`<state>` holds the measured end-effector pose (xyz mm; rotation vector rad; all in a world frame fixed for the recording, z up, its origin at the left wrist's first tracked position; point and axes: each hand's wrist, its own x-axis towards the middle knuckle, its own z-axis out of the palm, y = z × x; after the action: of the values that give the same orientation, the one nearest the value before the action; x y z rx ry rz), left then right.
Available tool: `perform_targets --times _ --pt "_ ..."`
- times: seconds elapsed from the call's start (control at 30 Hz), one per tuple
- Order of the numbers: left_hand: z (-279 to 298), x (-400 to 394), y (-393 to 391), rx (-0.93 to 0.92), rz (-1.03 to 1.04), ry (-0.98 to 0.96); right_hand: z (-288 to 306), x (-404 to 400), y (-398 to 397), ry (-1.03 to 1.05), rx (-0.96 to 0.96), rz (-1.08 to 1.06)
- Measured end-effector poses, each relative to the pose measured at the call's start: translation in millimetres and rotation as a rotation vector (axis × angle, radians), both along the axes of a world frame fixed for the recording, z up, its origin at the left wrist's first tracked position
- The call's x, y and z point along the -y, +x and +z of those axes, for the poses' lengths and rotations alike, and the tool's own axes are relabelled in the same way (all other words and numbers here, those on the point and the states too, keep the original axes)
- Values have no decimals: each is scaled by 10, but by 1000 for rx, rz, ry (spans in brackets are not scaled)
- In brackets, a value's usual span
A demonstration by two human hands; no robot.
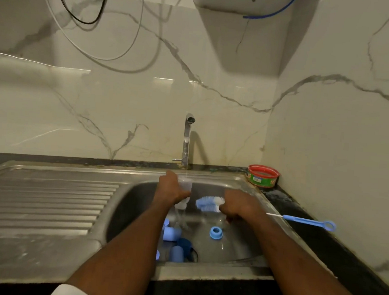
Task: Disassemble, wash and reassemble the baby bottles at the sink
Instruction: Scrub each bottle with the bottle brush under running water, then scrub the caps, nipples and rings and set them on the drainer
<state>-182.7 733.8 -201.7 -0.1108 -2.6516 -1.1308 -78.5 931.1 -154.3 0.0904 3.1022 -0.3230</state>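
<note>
My left hand [170,188] grips a clear baby bottle [184,183] upright over the sink basin [246,242], under a thin stream of water from the tap [187,137]. My right hand [237,205] holds a bottle brush [209,203] with blue and white bristles pointing left toward the bottle, apart from it. In the basin lie a blue screw ring [216,232] and several blue caps [172,234] near the drain.
A thin blue nipple brush [308,221] lies on the sink's right rim. A red and green tub [263,176] stands in the back right corner. The ribbed steel drainboard [45,200] spreads to the left. Cables hang on the marble wall.
</note>
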Motion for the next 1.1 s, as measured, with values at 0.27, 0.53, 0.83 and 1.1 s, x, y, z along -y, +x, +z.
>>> perform_targets --times 0.27,0.53,0.83,1.1 --pt "119 23 213 -47 -42 -85 73 141 19 -14 -158 9" --pt "119 314 424 -64 -17 -244 144 211 17 -197 -162 107" --pt "190 682 679 -166 11 -184 153 420 75 -100 -266 44" --pt "915 2103 833 -219 164 -548 705 1333 -177 29 -307 301"
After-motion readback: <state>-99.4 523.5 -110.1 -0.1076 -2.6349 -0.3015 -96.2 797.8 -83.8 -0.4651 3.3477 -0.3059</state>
